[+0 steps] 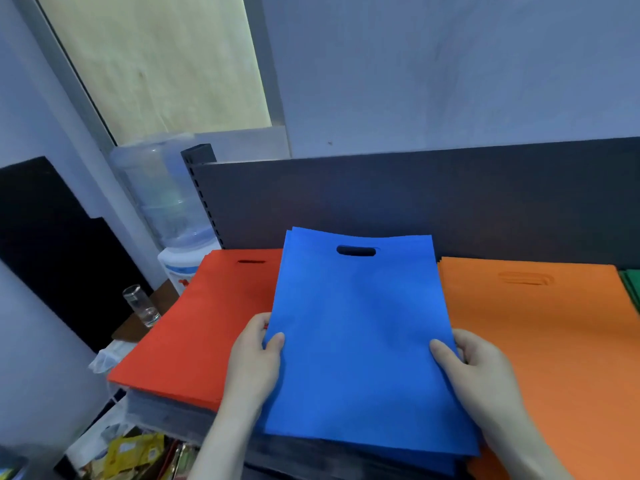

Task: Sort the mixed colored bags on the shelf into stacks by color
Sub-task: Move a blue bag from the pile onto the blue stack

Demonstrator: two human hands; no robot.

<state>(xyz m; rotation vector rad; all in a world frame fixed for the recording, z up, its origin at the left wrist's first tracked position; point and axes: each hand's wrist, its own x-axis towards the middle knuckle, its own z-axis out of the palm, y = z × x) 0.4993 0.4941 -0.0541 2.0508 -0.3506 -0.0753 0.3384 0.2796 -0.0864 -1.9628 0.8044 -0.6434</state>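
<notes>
Left of the orange stack (540,341), blue stack (356,323) on the shelf (173,410); left grip (254,355) and right grip (474,368) pinch its side edges, thumbs on top. Likely squaring up; next: align edges, release.

Four stacks of bags sit side by side on the shelf (194,415), in front of its upright back panel (381,195). The left stack (194,334) reaches the shelf's left end. The middle stack (356,341) lies just right of it, overlapping its right edge, and meets the right stack (554,341) on the other side. A fourth stack (632,289) shows at the far right, beside the right stack. Left of the shelf and farther back stands a water dispenser (162,202). Nearer, a glass (140,306) stands on a small tabletop (138,327). Packets (131,452) lie below the shelf's left end.
</notes>
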